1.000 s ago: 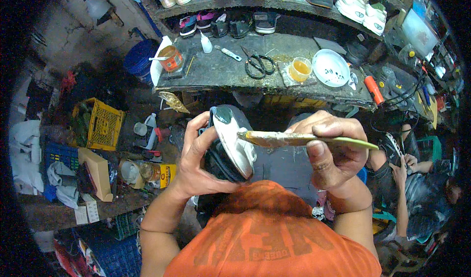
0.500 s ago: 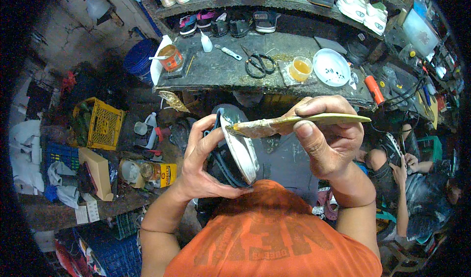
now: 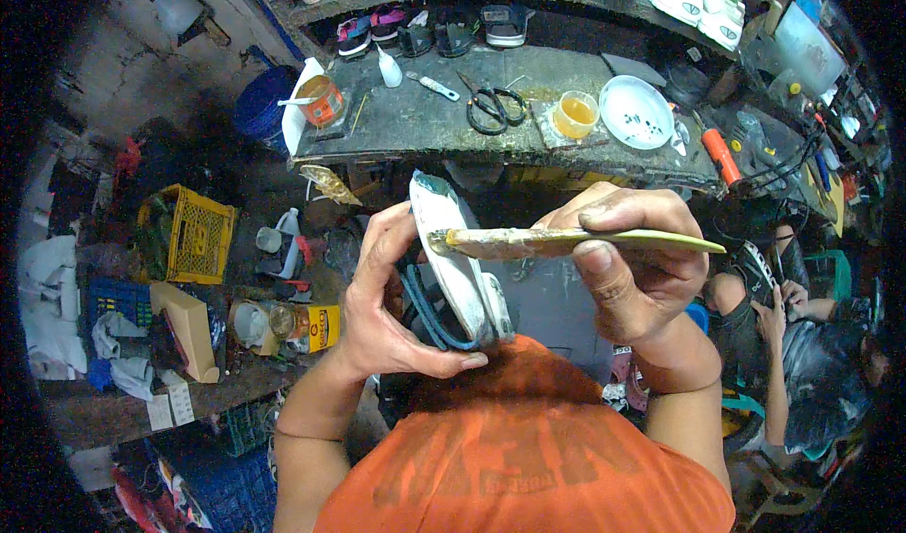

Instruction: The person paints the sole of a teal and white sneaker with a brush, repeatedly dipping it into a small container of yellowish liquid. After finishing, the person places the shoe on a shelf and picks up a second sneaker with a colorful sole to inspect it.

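My left hand [image 3: 376,308] grips a dark shoe [image 3: 460,283] with a blue edge, tilted so its white sole faces right. The fingers wrap round its far left side and the thumb lies along the near end. Between the thumb and fingers of my right hand [image 3: 651,267] is a flat glue brush [image 3: 514,242] with a yellow-green handle and a crusted front part. The brush's amber tip touches the sole, towards its far end. My left palm and the upper hide much of the shoe's inside.
Across the far workbench [image 3: 396,136] stand a glue jar [image 3: 324,101], black scissors [image 3: 495,110], a cup of amber liquid [image 3: 576,115] and a white plate [image 3: 637,111]. Shoes line the shelf above. A yellow crate [image 3: 201,236] is at left; another person [image 3: 812,372] sits at right.
The shoe has turned so more of its white sole shows. The brush has come down slightly and lies more level, its tip shifted a little left on the sole.
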